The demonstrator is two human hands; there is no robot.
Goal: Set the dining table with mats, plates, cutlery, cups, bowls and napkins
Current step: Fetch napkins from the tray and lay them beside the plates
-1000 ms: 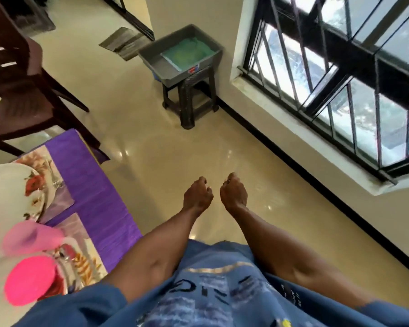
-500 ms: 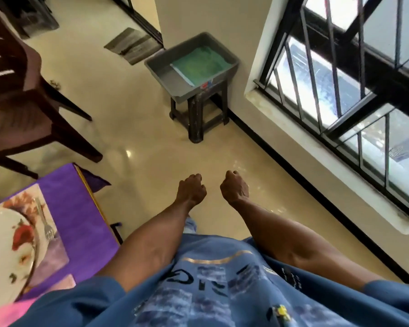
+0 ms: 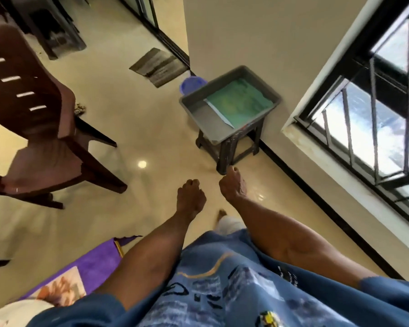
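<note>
Purple cloth on the counter (image 3: 97,263) is now nearly lost from the head view; a mat (image 3: 64,286) and plate (image 3: 17,312) lie there. The left hand (image 3: 190,197) and right hand (image 3: 233,185) are curled, empty, carried nearer the grey tray (image 3: 194,109), likely for more items.

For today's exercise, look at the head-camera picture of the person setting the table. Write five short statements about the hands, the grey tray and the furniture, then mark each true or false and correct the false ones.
1. Both hands are curled into fists and hold nothing. True: the left hand and right hand have nothing in their grip.
2. The grey tray sits on the floor. False: it rests on a dark stool.
3. A green mat lies inside the grey tray. True.
4. The brown chair stands to the right of the tray. False: it stands to the left.
5. The right hand grips a plate. False: the only plate in view lies at the lower left corner, untouched.
</note>
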